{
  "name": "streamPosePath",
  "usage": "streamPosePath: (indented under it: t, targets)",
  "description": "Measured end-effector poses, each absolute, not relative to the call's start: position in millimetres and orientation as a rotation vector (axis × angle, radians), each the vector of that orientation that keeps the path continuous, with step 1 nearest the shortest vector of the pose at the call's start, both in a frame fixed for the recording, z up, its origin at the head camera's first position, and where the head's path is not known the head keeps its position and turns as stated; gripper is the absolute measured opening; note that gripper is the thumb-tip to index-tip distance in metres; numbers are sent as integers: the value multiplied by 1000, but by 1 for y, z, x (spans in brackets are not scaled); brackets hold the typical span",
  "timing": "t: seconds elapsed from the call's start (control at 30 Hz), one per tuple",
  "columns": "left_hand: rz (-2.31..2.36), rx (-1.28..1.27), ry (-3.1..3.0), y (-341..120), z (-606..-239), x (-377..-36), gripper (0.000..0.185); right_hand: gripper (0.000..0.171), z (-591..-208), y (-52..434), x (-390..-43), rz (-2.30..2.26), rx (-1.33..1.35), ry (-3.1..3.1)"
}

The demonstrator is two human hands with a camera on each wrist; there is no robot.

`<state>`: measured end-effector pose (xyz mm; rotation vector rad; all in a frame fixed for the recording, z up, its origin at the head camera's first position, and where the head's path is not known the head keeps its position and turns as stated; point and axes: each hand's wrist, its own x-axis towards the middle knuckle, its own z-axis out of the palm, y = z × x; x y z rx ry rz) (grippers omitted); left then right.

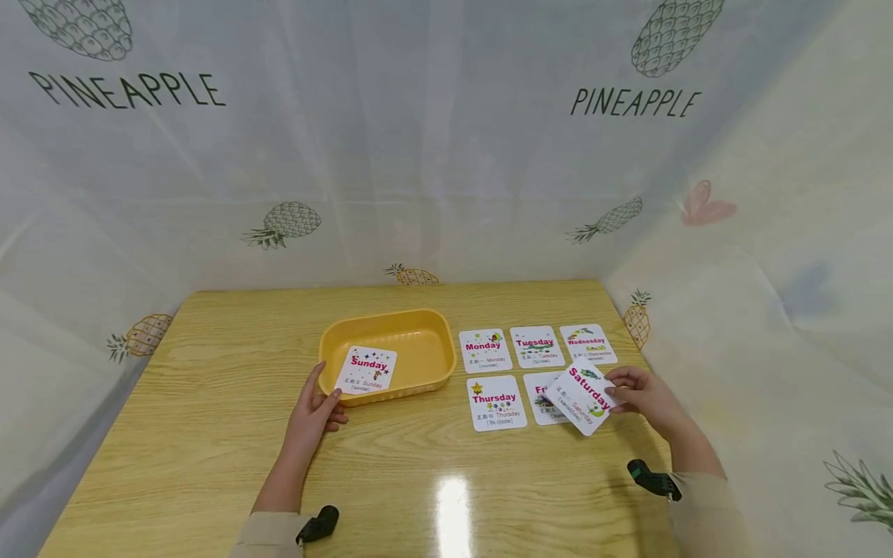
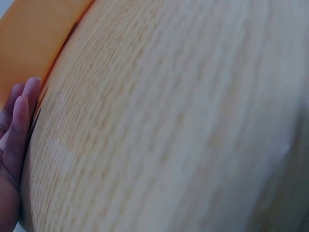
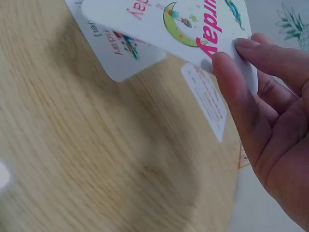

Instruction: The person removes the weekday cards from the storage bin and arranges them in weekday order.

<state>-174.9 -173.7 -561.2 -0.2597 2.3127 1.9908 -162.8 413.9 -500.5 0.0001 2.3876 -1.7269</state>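
The rounded yellow plastic tray [image 1: 425, 353] is holding the Sunday card [image 1: 366, 369]; the left hand [image 1: 312, 411] is resting relaxed against its rim; the right hand [image 1: 642, 395] is pinching the glossy Saturday card [image 1: 582, 395] above the woodgrain table [image 1: 209, 403].

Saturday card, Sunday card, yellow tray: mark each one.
Saturday card [image 1: 582, 395], head view, middle of its printed face.
Sunday card [image 1: 366, 370], head view, centre of the card.
yellow tray [image 1: 418, 353], head view, bare floor.

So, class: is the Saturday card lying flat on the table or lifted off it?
Lifted. The right hand pinches the Saturday card by its edge, tilted above the Friday card; the wrist view shows it raised over the table.
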Motion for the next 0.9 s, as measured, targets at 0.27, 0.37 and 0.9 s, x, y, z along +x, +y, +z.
streamPosePath:
  t: [0.27, 0.37, 0.9]
  targets:
    - [1998, -268, 2295, -174, -562, -175, 67, 33, -487, 423, -180, -1486, 37, 2487]
    - [1996, -268, 2293, -174, -561, -174, 67, 32, -486, 426, -185, -1404, 8, 2522]
    - [2007, -265, 2299, -174, -564, -174, 67, 32, -494, 431, -208, -962, 37, 2711]
